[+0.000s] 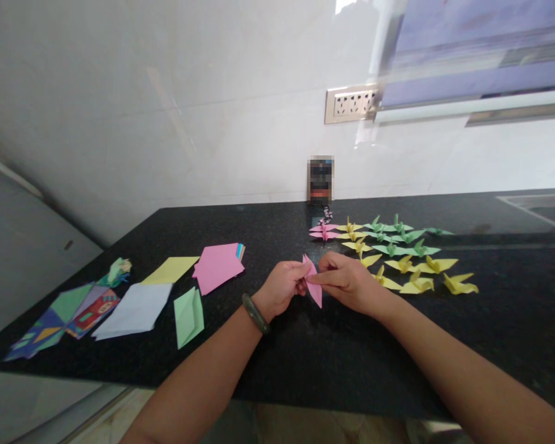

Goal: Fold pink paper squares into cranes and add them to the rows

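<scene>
Between my hands, above the black countertop [287, 370], is a folded pink paper crane [313, 292] with its wings pointing up and down. My left hand [284, 285], with a dark bangle at the wrist, pinches it from the left. From the right, the fingers of my right hand [351, 280] close on its middle. Finished paper cranes stand in rows behind and to the right: pink ones [324, 232], yellow ones [416, 282] and green ones [393, 249]. The fingertips partly hide the held crane's centre.
Left of my hands lie a pink paper stack [218, 266], a yellow sheet [171, 269], white sheets [136, 311], a folded green paper [189, 317], a colourful printed packet [60, 320] and crumpled green paper [119, 271]. A blurred dark object [320, 180] leans on the wall below a socket [351, 103].
</scene>
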`<act>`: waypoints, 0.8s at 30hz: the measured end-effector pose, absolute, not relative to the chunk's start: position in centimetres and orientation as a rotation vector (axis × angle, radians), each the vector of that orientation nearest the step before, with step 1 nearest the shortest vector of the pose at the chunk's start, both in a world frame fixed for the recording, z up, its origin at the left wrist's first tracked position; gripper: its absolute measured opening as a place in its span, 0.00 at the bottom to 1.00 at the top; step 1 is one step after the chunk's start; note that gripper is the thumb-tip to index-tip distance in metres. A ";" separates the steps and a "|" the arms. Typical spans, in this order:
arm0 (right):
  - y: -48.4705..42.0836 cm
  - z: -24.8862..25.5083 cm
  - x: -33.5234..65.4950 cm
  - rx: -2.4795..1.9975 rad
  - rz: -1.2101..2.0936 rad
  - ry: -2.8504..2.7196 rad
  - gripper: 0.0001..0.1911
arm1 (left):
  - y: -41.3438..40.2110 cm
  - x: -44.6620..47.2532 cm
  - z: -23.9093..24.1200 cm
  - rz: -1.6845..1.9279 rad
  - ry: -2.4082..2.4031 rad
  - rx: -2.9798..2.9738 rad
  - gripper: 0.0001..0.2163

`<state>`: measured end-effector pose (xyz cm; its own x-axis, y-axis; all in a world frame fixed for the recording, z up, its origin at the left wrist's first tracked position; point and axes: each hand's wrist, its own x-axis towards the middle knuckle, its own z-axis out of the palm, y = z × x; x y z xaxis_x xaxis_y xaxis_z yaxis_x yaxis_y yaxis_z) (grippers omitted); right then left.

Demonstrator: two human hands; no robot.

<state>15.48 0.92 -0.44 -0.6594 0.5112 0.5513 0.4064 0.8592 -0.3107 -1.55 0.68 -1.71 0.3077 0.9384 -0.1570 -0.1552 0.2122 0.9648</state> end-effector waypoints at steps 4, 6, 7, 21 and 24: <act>0.6 -0.1 15.2 -0.646 0.371 -2.353 0.10 | 0.5 -1.3 -1.8 0.947 0.958 1.147 0.16; 0.4 0.0 14.8 -0.689 0.506 -2.291 0.11 | 0.5 -1.2 -1.8 0.957 0.958 1.180 0.14; 0.3 0.0 14.6 -0.748 0.570 -2.216 0.13 | 0.5 -1.2 -1.9 0.966 0.959 1.197 0.13; 0.7 -1.2 13.9 -1.113 1.239 -1.686 0.13 | 0.4 -1.0 -2.0 0.925 0.987 1.186 0.12; 0.8 -1.1 13.9 -1.107 1.329 -1.601 0.14 | 0.4 -0.9 -2.0 0.923 0.989 1.139 0.19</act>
<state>13.94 0.82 -1.07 -0.3308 0.9433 0.0279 0.1465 0.0806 -0.9859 -0.87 0.37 -2.02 0.2999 0.9428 -0.1457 -0.0809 0.1773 0.9808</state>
